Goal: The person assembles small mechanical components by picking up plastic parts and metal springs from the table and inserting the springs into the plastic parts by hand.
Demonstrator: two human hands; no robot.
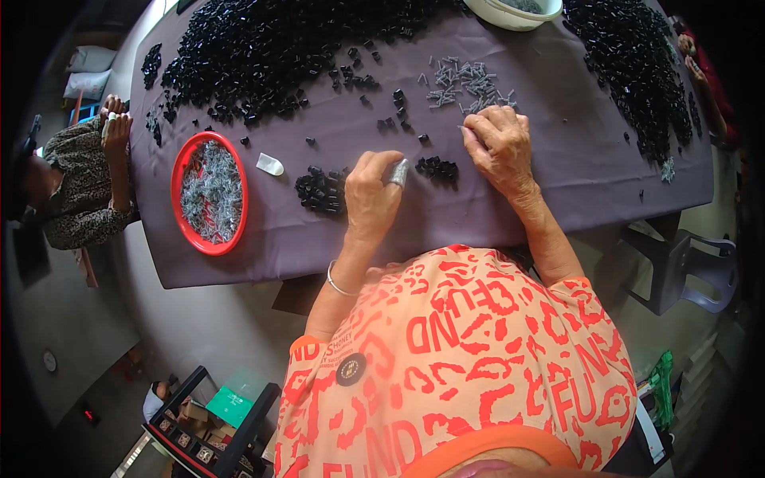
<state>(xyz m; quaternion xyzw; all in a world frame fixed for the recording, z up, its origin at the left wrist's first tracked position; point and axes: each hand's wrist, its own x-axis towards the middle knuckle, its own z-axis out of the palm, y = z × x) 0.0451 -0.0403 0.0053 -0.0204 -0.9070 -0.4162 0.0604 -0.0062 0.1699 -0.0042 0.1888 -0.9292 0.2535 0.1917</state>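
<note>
My left hand (pixel 371 191) is closed, fingers curled toward a thumb wrapped in a silver-grey cover; whatever it may hold is hidden. Beside it lie two small heaps of black plastic pieces, one to the left (pixel 319 191) and one to the right (pixel 437 170). My right hand (pixel 500 143) pinches at the near edge of a scatter of small grey pins (pixel 466 81). A thin grey bit, seemingly one of those pins, shows at its fingertips. A few loose black pieces (pixel 399 103) lie between the hands and the big pile.
A large pile of black pieces (pixel 263 56) covers the far left, another (pixel 637 72) the right. A red oval basket (pixel 244 195) holds grey clips, near a white scoop-shaped piece (pixel 270 164). A white tub (pixel 510 17) stands at the back. Other people sit left and right; a grey chair (pixel 677 267) stands right.
</note>
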